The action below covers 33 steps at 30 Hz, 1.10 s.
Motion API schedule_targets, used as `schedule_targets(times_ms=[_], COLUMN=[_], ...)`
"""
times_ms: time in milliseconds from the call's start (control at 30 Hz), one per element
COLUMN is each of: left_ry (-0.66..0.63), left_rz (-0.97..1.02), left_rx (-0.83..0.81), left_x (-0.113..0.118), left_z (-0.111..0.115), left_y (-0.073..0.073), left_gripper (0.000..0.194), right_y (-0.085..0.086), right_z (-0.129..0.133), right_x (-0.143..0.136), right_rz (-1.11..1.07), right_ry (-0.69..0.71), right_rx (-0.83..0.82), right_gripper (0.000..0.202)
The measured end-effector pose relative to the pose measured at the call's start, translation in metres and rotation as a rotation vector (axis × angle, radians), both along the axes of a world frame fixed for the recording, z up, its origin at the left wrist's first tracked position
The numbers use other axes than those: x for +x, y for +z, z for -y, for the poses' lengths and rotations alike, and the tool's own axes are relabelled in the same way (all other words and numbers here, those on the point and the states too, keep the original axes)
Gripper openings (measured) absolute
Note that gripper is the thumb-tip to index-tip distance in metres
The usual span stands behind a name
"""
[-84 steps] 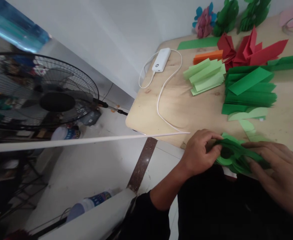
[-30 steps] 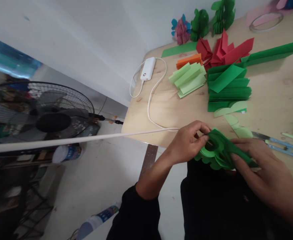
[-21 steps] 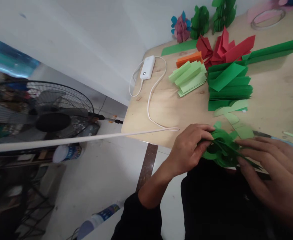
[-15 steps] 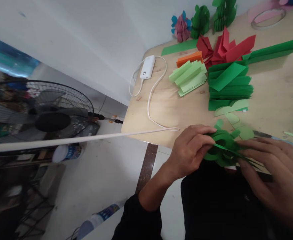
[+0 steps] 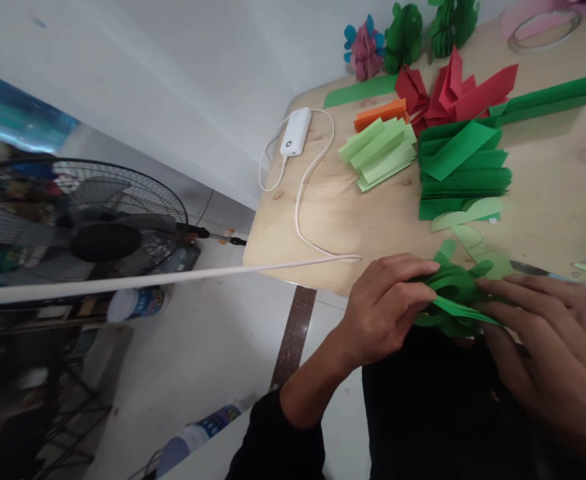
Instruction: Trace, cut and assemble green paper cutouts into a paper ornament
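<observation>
A green layered paper piece (image 5: 455, 287) with rounded lobes is held between my two hands at the table's front edge. My left hand (image 5: 390, 307) pinches its left side, thumb and fingers closed on the paper. On the other side, my right hand (image 5: 547, 327) grips the piece with bent fingers; its fingertips partly cover the paper. Several thin green layers fan out between the hands. Just beyond lie pale green cut shapes (image 5: 467, 215) and a folded dark green paper stack (image 5: 465, 170).
Light green folded paper (image 5: 383, 152), orange paper (image 5: 380, 115) and red folded paper (image 5: 457, 93) lie farther back. A white power bank (image 5: 297, 132) trails a cable (image 5: 300, 207) across the left edge. A fan (image 5: 105, 240) stands left.
Both hands have shifted slightly with the green piece, down and to the right in view. Its thin layers between the hands now lie more bunched together.
</observation>
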<state>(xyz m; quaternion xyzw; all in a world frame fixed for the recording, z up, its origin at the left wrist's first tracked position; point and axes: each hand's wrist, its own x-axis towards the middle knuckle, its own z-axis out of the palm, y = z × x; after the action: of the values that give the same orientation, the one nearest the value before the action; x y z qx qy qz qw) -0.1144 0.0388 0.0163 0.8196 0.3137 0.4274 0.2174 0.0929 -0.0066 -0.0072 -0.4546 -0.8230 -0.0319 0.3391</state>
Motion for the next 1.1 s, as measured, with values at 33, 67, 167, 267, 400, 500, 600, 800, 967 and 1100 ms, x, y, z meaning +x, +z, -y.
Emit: schedule_targets(times_ms=[33, 67, 167, 267, 400, 500, 600, 800, 967, 1100], left_ry=[0.0, 0.001, 0.011, 0.015, -0.004, -0.02, -0.037, -0.025, 0.041, 0.071], left_rz=[-0.001, -0.001, 0.0, 0.006, 0.027, 0.027, 0.019, 0.026, 0.026, 0.018], left_rx=[0.008, 0.015, 0.033, 0.036, 0.009, -0.078, -0.177, -0.295, -0.345, -0.364], left_x=[0.0, 0.0, 0.0, 0.0, -0.001, -0.003, -0.004, -0.003, 0.001, 0.003], left_z=[0.001, 0.001, 0.002, 0.001, 0.0, -0.001, -0.004, -0.008, -0.006, -0.005], left_y=[0.0, -0.001, -0.004, -0.007, -0.009, -0.007, -0.003, -0.001, -0.001, -0.001], left_gripper=[0.007, 0.007, 0.008, 0.008, 0.007, 0.008, 0.007, 0.006, 0.008, 0.009], right_y=[-0.001, -0.002, -0.005, -0.008, -0.009, -0.007, -0.006, -0.008, -0.013, -0.012], right_z=[0.0, 0.0, -0.002, -0.002, -0.002, -0.004, -0.006, -0.003, -0.002, -0.002], right_x=[0.001, 0.002, 0.006, 0.009, 0.012, 0.011, 0.006, -0.005, -0.008, -0.01], right_rz=[0.008, 0.015, 0.035, 0.063, 0.06, 0.037, -0.016, -0.121, -0.154, -0.187], right_ry=[0.004, 0.011, 0.028, 0.036, 0.044, 0.041, 0.049, -0.028, -0.058, -0.064], right_rx=[0.017, 0.038, 0.078, 0.098, 0.098, 0.071, 0.01, -0.188, -0.259, -0.293], right_gripper=[0.026, 0.027, 0.028, 0.027, 0.026, 0.026, 0.022, 0.014, 0.013, 0.014])
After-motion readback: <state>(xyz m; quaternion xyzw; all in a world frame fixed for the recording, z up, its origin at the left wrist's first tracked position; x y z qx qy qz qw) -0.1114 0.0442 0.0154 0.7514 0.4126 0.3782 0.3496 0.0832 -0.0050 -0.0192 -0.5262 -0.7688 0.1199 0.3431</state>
